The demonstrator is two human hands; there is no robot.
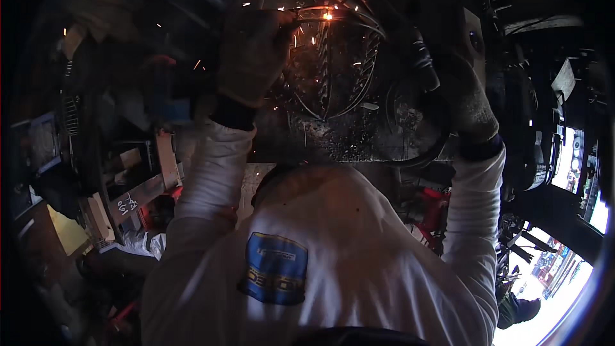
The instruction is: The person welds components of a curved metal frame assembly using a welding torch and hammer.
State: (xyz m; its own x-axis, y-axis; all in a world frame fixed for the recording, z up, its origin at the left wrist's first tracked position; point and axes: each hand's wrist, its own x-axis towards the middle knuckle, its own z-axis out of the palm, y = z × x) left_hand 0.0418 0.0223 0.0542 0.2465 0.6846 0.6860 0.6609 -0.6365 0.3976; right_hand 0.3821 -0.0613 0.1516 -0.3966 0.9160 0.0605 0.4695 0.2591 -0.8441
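A bright welding spot (328, 16) glows on the upper rim of a frame of curved metal bars (371, 57), and sparks fly around it. The frame's ribs run down and meet in a rounded point near the bench front. At its upper left, my left hand (253, 57) in a work glove is closed on the rim. On the right, my gloved right hand (466, 99) grips a welding torch (423, 57), whose dark body points up toward the frame. Shadow hides most of the fingers of both hands and the torch's tip.
The dark steel bench (339, 144) carries spatter and small bits. A dark cable (426, 157) loops near my right wrist. Boxes and a marked beam (131, 202) stand at left. Red objects (432, 211) sit below the bench edge. Daylight comes through an opening (544, 282) at lower right.
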